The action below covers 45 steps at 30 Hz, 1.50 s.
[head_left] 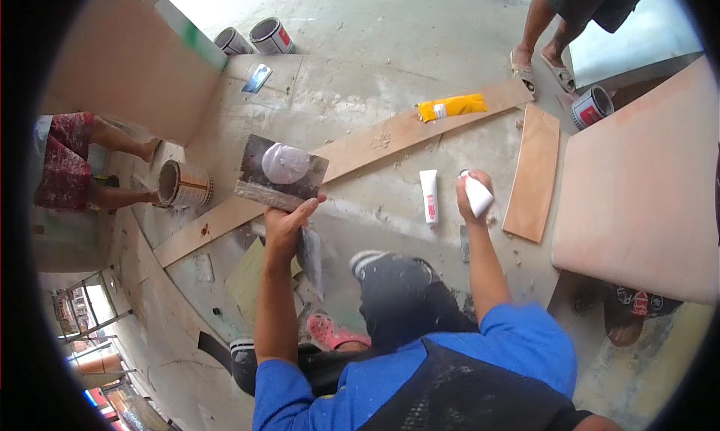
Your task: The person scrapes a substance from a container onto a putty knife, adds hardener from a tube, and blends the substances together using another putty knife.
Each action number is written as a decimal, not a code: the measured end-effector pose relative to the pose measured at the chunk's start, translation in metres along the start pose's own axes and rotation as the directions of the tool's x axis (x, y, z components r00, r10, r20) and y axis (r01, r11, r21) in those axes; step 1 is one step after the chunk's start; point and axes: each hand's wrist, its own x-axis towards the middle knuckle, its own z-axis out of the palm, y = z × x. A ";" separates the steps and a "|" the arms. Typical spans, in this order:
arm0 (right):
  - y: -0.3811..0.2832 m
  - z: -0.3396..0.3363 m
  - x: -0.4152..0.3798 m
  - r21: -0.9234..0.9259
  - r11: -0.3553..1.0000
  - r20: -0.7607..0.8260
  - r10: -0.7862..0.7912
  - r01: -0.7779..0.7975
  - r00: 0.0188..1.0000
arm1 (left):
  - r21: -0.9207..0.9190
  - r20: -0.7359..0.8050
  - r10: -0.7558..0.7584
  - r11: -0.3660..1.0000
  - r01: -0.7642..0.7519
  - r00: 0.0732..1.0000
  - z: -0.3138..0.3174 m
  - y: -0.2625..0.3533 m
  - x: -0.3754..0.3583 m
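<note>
My left hand (282, 230) grips a dark, rectangular putty plate (251, 157) by its near edge. A round, pale pinkish-white blob of putty (285, 163) lies on the plate. My right hand (474, 195) is wrapped around a white tube (480, 199), its dark cap end pointing up and left. Just left of that hand, a second white tube (428, 195) with red print lies on the floor. A yellow packet (452, 107) rests on a long wooden board (360, 151) farther ahead.
A curved wooden piece (532, 172) lies right of my right hand, beside a large pinkish panel (637, 184). Cans (184, 184) (271, 37) (592, 107) stand around. A phone (257, 79) lies on the floor. Other people's legs (120, 135) (541, 26) show left and right.
</note>
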 end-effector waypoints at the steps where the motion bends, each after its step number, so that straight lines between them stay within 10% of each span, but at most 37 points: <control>1: 0.018 0.004 0.000 -0.108 0.993 0.002 -0.050 0.050 0.999 | 0.013 0.012 -0.035 0.999 0.035 0.999 -0.003 -0.003 0.001; 2: 0.045 0.012 -0.003 0.074 0.946 0.074 0.312 -0.317 0.947 | 0.025 0.029 -0.040 0.999 0.039 0.999 -0.005 0.002 0.007; 6: -0.024 -0.044 0.080 0.098 0.980 -0.100 -0.166 0.175 0.981 | -0.037 -0.012 -0.003 0.999 0.003 1.000 0.004 0.016 0.001; 8: -0.121 -0.090 0.103 0.411 0.846 -0.215 -0.271 0.339 0.938 | -0.059 0.011 -0.002 0.998 0.003 1.000 0.006 0.020 -0.002; 9: -0.121 -0.096 0.100 0.206 0.817 -0.330 -0.461 0.539 0.824 | -0.070 0.021 -0.002 0.998 0.003 1.000 0.008 0.021 -0.004; 11: -0.100 -0.070 0.065 0.551 0.631 -0.489 -0.286 0.546 0.824 | -0.062 0.018 0.012 0.998 -0.011 1.000 0.008 0.024 -0.003; 13: 0.027 -0.019 0.022 -0.102 0.971 -0.062 -0.222 0.215 0.973 | -0.052 0.022 0.017 0.999 -0.016 1.000 0.008 0.019 -0.008; 14: 0.050 -0.004 0.000 0.025 0.989 -0.017 0.146 -0.145 0.989 | -0.036 0.043 0.008 0.999 -0.007 0.999 0.008 0.015 -0.008; 16: -0.020 -0.024 0.001 0.371 0.917 0.023 0.145 -0.143 0.989 | -0.043 0.046 0.046 0.998 -0.044 0.998 0.008 0.015 0.007; 19: 0.005 -0.006 -0.002 -0.144 0.989 -0.034 -0.041 0.035 0.999 | -0.077 0.058 0.036 0.997 -0.032 0.998 0.005 0.015 -0.003; 20: 0.009 -0.006 -0.001 -0.274 0.910 0.140 0.357 -0.310 0.923 | -0.084 0.068 0.031 0.996 -0.026 0.997 0.004 0.015 -0.007; 22: -0.005 -0.018 0.025 -0.087 0.991 0.003 0.106 -0.105 0.994 | 0.003 0.064 0.058 0.998 -0.058 0.996 -0.004 0.017 -0.002; 23: -0.011 -0.026 0.065 -0.455 0.835 -0.081 -0.383 0.308 0.920 | -0.136 0.045 0.155 0.980 -0.147 0.987 0.005 0.019 0.000; 25: -0.088 -0.066 0.069 -0.190 0.814 -0.161 -0.577 0.548 0.801 | -0.117 0.008 0.005 0.993 -0.004 1.000 -0.002 0.011 -0.015; 26: -0.162 -0.086 0.075 0.455 0.807 -0.242 -0.295 0.376 0.925 | -0.108 0.015 0.001 0.994 0.001 1.000 -0.005 0.011 -0.012; 28: -0.133 -0.071 0.046 0.539 0.668 -0.387 -0.344 0.513 0.855 | -0.091 0.030 -0.007 0.996 0.010 1.000 -0.011 0.012 -0.004; 29: -0.073 -0.050 0.028 0.191 0.840 -0.288 -0.447 0.508 0.847 | -0.122 0.011 0.019 0.992 -0.018 1.000 -0.009 0.012 -0.005; 30: -0.025 -0.005 0.001 0.347 0.901 -0.271 -0.169 0.260 0.948 | -0.098 0.001 0.040 0.994 -0.040 0.999 -0.008 0.011 -0.008; 31: 0.012 0.015 -0.022 -0.001 1.000 -0.103 0.028 -0.028 0.994 | -0.073 -0.009 0.061 0.995 -0.061 0.998 -0.007 0.011 -0.009; 38: -0.143 -0.097 0.069 0.333 0.797 -0.313 -0.411 0.504 0.856 | -0.178 -0.051 0.014 0.984 -0.023 0.999 -0.010 0.022 -0.006; 40: -0.084 -0.080 0.035 0.332 0.722 -0.414 -0.466 0.607 0.782 | -0.180 -0.018 0.025 0.983 -0.028 1.000 -0.013 0.021 -0.006; 41: -0.062 -0.052 0.012 0.496 0.761 -0.338 -0.274 0.418 0.900 | -0.179 -0.007 0.023 0.984 -0.024 1.000 -0.017 0.021 -0.004; 43: 0.030 -0.003 -0.031 -0.047 0.966 -0.017 0.252 -0.253 0.968 | -0.224 -0.065 0.055 0.972 -0.068 0.996 -0.013 0.026 -0.007; 45: -0.006 -0.013 -0.023 0.272 0.956 0.015 0.108 -0.108 0.994 | -0.225 -0.091 0.063 0.971 -0.082 0.994 -0.015 0.031 0.002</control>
